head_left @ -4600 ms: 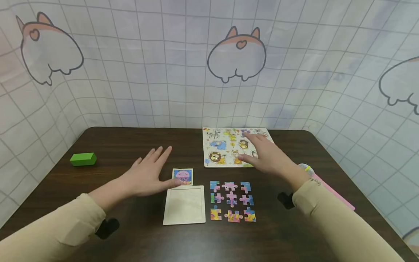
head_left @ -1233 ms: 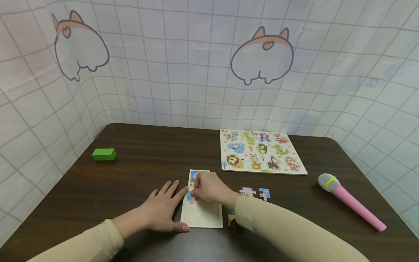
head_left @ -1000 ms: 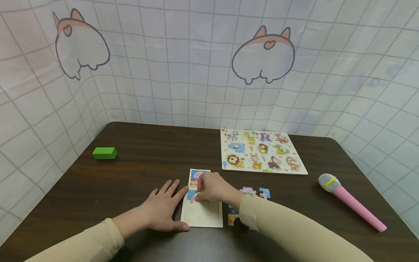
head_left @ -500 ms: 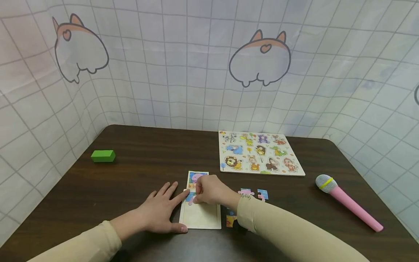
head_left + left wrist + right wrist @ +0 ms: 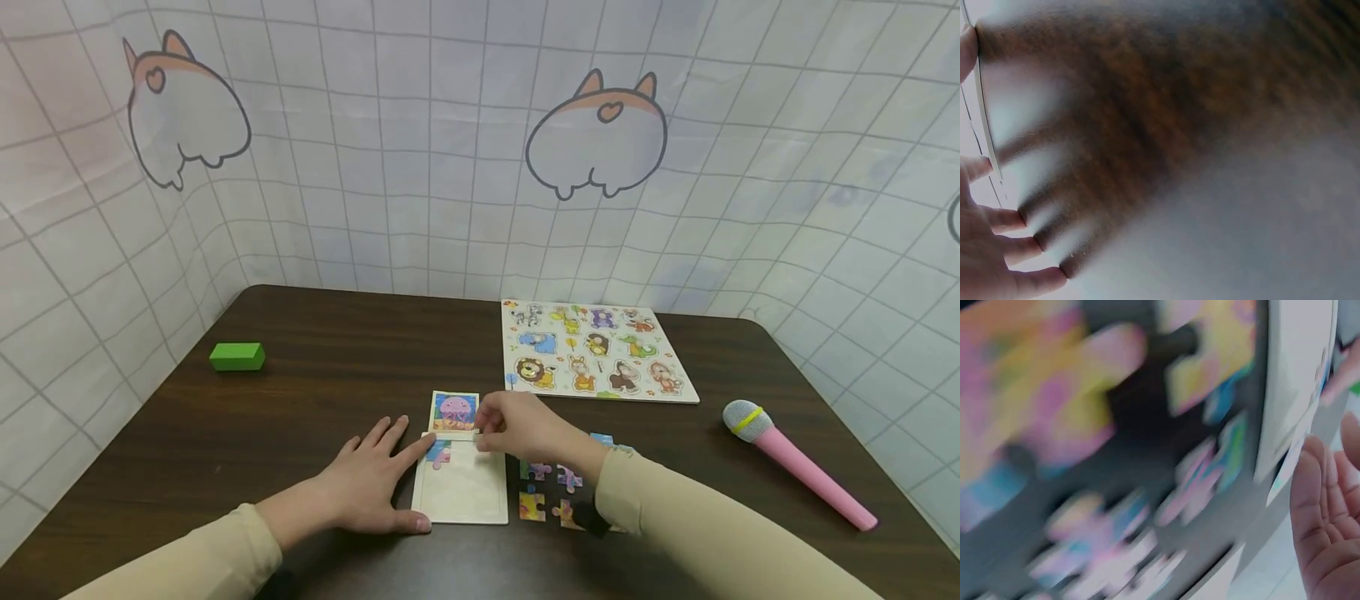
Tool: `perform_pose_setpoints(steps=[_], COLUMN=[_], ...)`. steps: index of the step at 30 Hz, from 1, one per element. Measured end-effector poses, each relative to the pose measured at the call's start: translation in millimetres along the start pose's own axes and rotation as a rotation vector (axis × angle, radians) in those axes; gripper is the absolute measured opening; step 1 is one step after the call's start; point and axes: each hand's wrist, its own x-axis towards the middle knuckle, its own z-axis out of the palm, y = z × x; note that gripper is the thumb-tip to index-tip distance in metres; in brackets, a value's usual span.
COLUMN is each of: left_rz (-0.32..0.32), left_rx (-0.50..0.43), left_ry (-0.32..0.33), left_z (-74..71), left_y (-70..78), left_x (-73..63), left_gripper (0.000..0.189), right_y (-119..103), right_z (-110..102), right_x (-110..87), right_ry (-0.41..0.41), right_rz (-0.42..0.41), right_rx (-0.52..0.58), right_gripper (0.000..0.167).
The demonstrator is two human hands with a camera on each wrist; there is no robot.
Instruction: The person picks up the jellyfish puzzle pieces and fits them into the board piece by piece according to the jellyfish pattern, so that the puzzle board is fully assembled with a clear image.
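Observation:
My left hand [image 5: 367, 483] lies with fingers spread at the left side of a pale wooden puzzle tray [image 5: 461, 497]; index fingertip and thumb touch its edge. One blue-and-pink jigsaw piece [image 5: 438, 452] sits in the tray's upper left corner. Over the tray's upper right edge hovers my right hand [image 5: 525, 425], its fingers loosely bent. The right wrist view shows its thumb apart from the fingers and nothing held. A small jellyfish picture card [image 5: 456, 410] stands directly behind the tray. To the right lie loose jigsaw pieces [image 5: 532, 506], partly hidden by the right forearm.
An animal puzzle board [image 5: 600, 350] lies at the back right of the dark table [image 5: 360, 333]. A pink toy microphone [image 5: 802, 467] is at far right, a green block [image 5: 237, 357] at far left. A tiled-pattern cloth [image 5: 405, 167] surrounds the table.
The right hand came from above the table to the tray, pressed a jigsaw piece into its upper left corner, then let go and moved right. The left hand came down beside the tray.

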Motion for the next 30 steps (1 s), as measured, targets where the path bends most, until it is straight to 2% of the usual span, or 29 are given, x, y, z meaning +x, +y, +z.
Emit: perform_pose_setpoints(steps=[7, 13, 19, 30], left_rz=[0.002, 0.002, 0.004, -0.001], left_rx=[-0.004, -0.008, -0.008, 0.003], left_ry=[-0.002, 0.001, 0.002, 0.002], left_z=[-0.1, 1.6, 1.9, 1.2], left_y=[0.7, -0.9, -1.1, -0.7], left_x=[2.3, 1.3, 1.4, 1.5], left_gripper=[0.105, 0.106, 0.106, 0.106], right_y=[48, 77, 92, 99], right_z=[-34, -43, -44, -45], right_x=[-28.6, -42.4, -46.9, -48.0], right_ry=[0.063, 0.099, 0.111, 0.053], right_rz=[-0.006, 0.028, 0.054, 0.066], right_rx=[0.006, -0.021, -0.054, -0.122], right_gripper=[0.018, 0.022, 0.021, 0.020])
